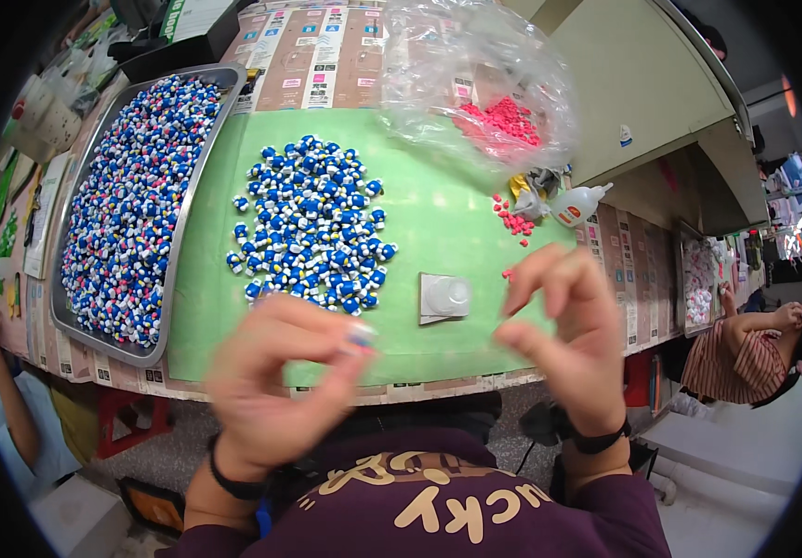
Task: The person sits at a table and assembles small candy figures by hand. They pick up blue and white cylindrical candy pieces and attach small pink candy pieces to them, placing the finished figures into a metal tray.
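Note:
My left hand point(280, 377) is slightly blurred above the table's near edge. Its thumb and index finger pinch a small blue-and-white figure piece point(361, 334). To the right, my right hand point(568, 325) is raised with thumb and fingers curved apart, and nothing shows between them. A small white dish point(445, 297) on a square base stands between the hands. Beyond my left hand, a heap of blue-and-white figure pieces point(312, 223) lies on the green mat point(410, 219). Tiny pink pieces point(516, 221) are scattered beyond my right hand.
A metal tray point(178, 237) full of similar small pieces runs along the left. At the back right lie a clear plastic bag point(419, 93) with pink pieces and a white squeeze bottle point(579, 205). A beige cabinet point(642, 84) stands behind them. Other people sit at both sides.

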